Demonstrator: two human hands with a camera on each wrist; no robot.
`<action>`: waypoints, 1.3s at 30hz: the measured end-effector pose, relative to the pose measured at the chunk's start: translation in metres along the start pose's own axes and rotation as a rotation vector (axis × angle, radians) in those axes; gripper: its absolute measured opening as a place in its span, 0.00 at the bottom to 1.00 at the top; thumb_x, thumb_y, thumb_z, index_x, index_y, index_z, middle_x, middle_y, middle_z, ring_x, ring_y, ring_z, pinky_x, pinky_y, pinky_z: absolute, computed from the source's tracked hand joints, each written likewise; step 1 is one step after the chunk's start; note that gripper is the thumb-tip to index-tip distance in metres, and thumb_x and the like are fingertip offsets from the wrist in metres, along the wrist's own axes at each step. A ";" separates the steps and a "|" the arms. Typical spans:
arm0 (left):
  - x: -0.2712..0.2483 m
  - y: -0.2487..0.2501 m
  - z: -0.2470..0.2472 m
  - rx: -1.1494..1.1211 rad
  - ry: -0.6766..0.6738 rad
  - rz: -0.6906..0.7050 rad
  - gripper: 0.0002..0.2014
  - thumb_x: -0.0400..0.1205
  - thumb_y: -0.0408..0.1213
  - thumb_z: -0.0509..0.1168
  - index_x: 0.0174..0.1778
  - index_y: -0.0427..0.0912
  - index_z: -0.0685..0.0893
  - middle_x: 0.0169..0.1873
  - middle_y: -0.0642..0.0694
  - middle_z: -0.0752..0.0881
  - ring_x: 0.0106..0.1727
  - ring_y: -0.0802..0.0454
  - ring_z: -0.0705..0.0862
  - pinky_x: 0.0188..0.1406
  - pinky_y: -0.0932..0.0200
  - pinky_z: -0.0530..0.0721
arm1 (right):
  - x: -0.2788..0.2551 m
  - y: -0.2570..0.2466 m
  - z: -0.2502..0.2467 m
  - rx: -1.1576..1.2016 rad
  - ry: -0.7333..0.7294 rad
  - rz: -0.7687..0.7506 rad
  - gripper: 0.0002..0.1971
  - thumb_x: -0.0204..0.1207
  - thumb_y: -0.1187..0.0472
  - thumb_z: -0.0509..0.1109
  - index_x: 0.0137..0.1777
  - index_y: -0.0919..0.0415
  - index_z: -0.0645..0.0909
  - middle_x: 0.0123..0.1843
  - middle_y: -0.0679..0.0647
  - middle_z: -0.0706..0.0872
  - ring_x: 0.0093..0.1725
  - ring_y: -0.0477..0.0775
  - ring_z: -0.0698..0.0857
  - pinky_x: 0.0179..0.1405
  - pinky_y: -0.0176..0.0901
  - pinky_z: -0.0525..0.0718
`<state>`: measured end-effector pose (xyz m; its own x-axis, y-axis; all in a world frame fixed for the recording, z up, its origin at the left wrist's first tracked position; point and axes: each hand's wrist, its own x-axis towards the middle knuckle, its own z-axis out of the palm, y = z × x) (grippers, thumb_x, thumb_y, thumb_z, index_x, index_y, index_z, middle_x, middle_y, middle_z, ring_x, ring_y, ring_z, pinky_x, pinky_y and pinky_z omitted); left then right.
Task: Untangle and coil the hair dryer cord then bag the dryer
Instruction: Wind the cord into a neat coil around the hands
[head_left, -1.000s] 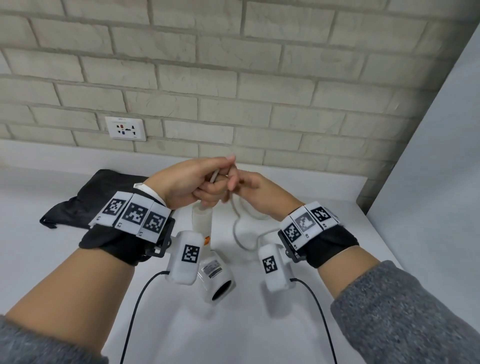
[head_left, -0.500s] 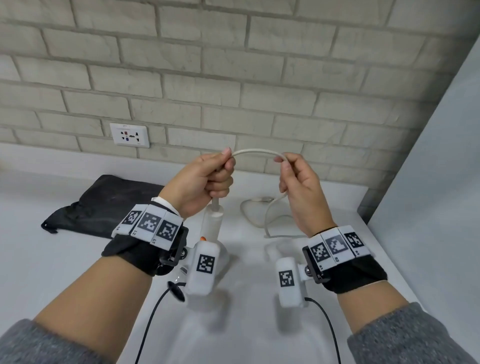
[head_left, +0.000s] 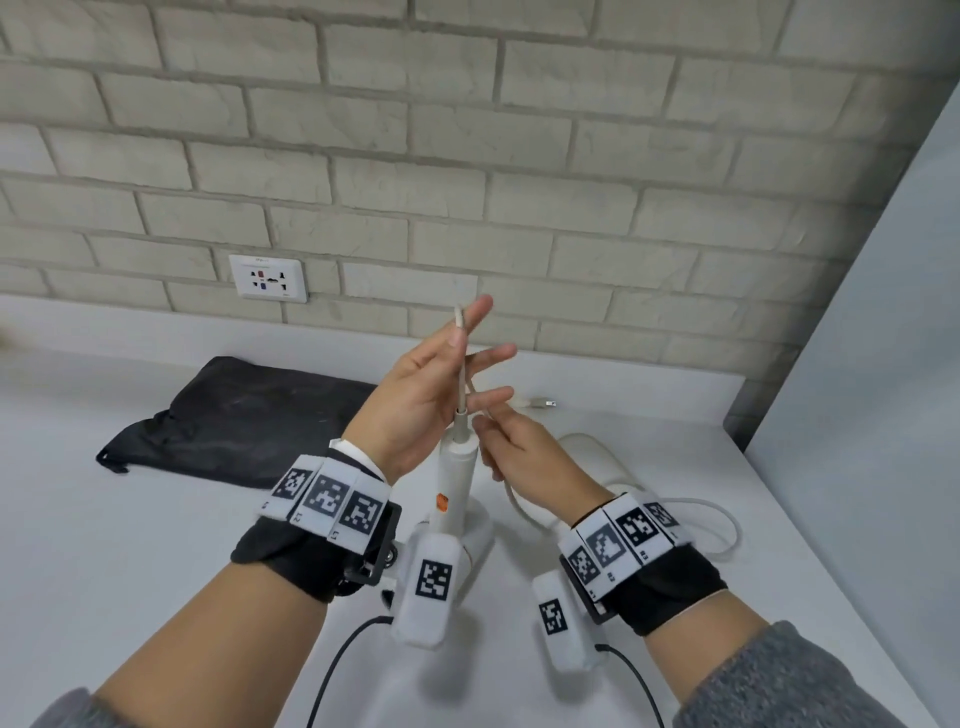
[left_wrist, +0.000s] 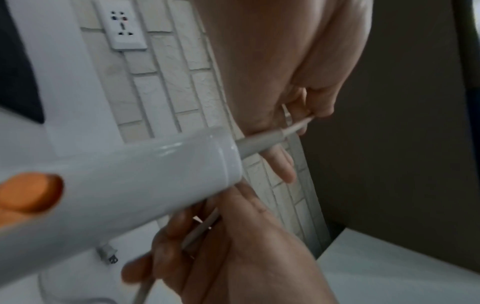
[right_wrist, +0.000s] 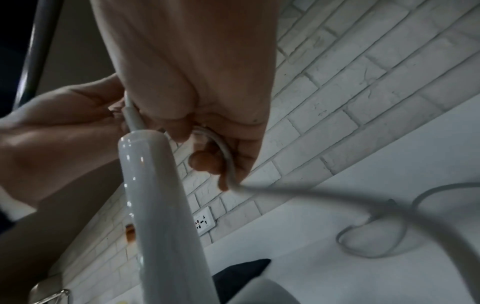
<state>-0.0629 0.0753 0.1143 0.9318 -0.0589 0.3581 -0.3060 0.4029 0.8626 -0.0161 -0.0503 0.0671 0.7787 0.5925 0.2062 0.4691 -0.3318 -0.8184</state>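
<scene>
Head view: hair dryer (head_left: 457, 488) upright mid-tabletop; left hand (head_left: 415, 400) pinches cord (head_left: 461, 374); right hand (head_left: 524, 462) clamped on cord; bag (head_left: 234, 415) by rear edge.

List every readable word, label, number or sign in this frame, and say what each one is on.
"L1", "L2": small print under the square markers on the left wristband.
"R2", "R3": same on the right wristband, faint.
Wall socket: small mark at top, too small to read.
Hair dryer: orange switch only, no legible print.
Black bag: no text visible.
</scene>
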 end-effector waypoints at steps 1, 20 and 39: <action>-0.001 0.000 0.002 0.042 0.010 0.033 0.20 0.81 0.42 0.53 0.69 0.51 0.73 0.73 0.63 0.70 0.64 0.55 0.82 0.50 0.54 0.89 | -0.003 -0.001 0.000 0.052 -0.018 0.010 0.08 0.84 0.56 0.52 0.55 0.47 0.71 0.30 0.50 0.74 0.28 0.48 0.72 0.33 0.43 0.76; -0.006 -0.013 0.006 0.633 0.022 0.145 0.19 0.85 0.39 0.53 0.73 0.46 0.71 0.63 0.54 0.83 0.58 0.60 0.86 0.62 0.69 0.78 | -0.047 -0.020 -0.004 -0.481 0.009 -0.195 0.14 0.84 0.57 0.52 0.63 0.61 0.73 0.39 0.58 0.83 0.39 0.60 0.80 0.38 0.53 0.77; -0.018 0.000 -0.008 0.216 -0.410 -0.204 0.19 0.76 0.59 0.60 0.37 0.47 0.85 0.25 0.52 0.85 0.22 0.59 0.78 0.34 0.67 0.78 | -0.020 -0.059 -0.067 -0.257 0.218 -0.426 0.16 0.64 0.40 0.70 0.32 0.53 0.78 0.23 0.53 0.78 0.24 0.47 0.72 0.28 0.47 0.73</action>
<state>-0.0782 0.0834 0.1050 0.8369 -0.4877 0.2483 -0.1995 0.1506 0.9683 -0.0313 -0.0913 0.1469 0.5524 0.5573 0.6199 0.8279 -0.2804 -0.4857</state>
